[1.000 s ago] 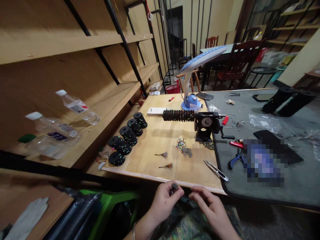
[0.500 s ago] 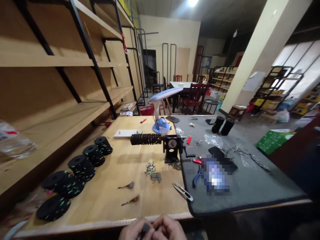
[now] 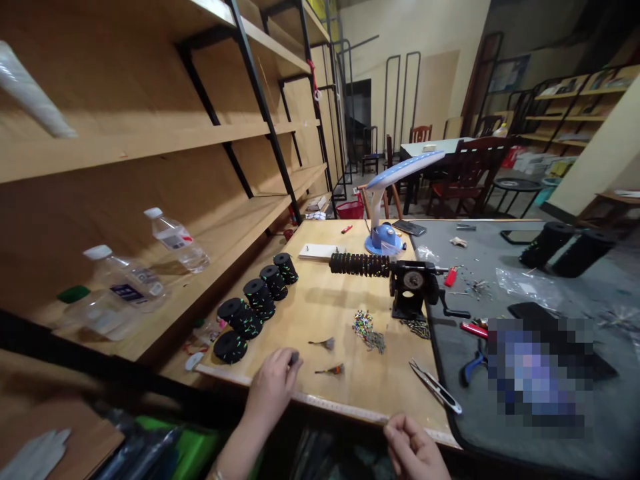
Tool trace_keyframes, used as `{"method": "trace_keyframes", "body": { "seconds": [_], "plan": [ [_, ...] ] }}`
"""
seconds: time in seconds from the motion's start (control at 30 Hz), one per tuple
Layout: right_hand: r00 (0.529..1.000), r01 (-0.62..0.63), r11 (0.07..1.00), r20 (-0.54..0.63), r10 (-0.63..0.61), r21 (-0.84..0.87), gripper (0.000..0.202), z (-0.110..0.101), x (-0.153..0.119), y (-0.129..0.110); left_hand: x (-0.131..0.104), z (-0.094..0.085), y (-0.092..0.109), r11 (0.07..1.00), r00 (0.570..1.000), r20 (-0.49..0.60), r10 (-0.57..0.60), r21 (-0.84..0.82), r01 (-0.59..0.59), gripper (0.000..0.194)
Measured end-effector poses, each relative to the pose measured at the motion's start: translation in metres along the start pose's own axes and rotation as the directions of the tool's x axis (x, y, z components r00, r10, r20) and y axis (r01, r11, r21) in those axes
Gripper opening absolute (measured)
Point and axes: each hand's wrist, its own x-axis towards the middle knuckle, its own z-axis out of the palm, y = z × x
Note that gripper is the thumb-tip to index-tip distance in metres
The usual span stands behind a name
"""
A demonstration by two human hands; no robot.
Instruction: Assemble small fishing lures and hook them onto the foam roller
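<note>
- The left hand (image 3: 270, 385) pinches a small dark piece (image 3: 295, 358) in its fingertips, over the near part of the table (image 3: 313, 303);
- the right hand (image 3: 414, 448) holds its fingertips narrowly together; whether they grip anything, one cannot tell;
- two feathery tufts (image 3: 337, 369) lie just right of the left hand;
- beads (image 3: 362, 323) lie beyond both hands; snips (image 3: 443, 391) lie beyond the right hand

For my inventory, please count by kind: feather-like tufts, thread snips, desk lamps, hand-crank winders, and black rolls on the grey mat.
Feather-like tufts: 2
Thread snips: 1
Desk lamp: 1
Hand-crank winder: 1
Black rolls on grey mat: 2
Total: 7
</note>
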Motion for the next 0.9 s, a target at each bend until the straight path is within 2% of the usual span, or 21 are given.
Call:
{"method": "trace_keyframes", "body": {
  "seconds": [0.1, 0.2, 0.3, 0.37, 0.47, 0.57, 0.67, 0.9],
  "plan": [
    [0.998, -0.032, 0.998, -0.044, 0.034, 0.061, 0.057, -0.003, 0.001, -0.003, 0.016, 0.005, -0.021, 0.992, 0.995, 0.095, 0.01, 0.123, -0.022, 0.014],
    [0.998, -0.068, 0.995, -0.006, 0.068, 0.078, 0.057, -0.009, 0.002, 0.0, 0.02, 0.005, -0.017, 0.986, 0.991, 0.131, 0.034, 0.156, -0.054, 0.015],
    [0.997, -0.072, 0.993, -0.007, 0.074, 0.095, 0.056, -0.013, 0.003, 0.004, 0.019, 0.003, 0.01, 0.984, 0.996, 0.009, 0.086, 0.155, -0.087, 0.016],
    [0.998, -0.064, 0.993, -0.02, 0.067, 0.103, 0.055, -0.015, 0.003, 0.007, 0.019, 0.008, 0.037, 0.985, 0.986, -0.036, 0.162, 0.068, -0.159, 0.014],
    [0.998, -0.058, 0.992, -0.015, 0.06, 0.11, 0.056, -0.016, 0.002, 0.008, 0.024, 0.028, 0.081, 0.957, 0.956, 0.109, 0.273, -0.13, -0.258, 0.011],
    [0.998, -0.058, 0.991, -0.002, 0.059, 0.122, 0.056, -0.018, 0.0, 0.008, 0.035, 0.054, 0.116, 0.963, 0.916, 0.301, 0.266, -0.129, -0.237, 0.015],
    [0.998, -0.055, 0.988, -0.016, 0.058, 0.141, 0.056, -0.022, -0.003, 0.007, 0.046, 0.072, 0.133, 0.966, 0.895, 0.365, 0.258, -0.102, -0.237, 0.017],
    [0.998, -0.058, 0.986, -0.02, 0.062, 0.153, 0.056, -0.025, -0.006, 0.004, 0.056, 0.091, 0.144, 0.991, 0.908, 0.404, 0.11, 0.024, -0.131, 0.014]
  ]
}}
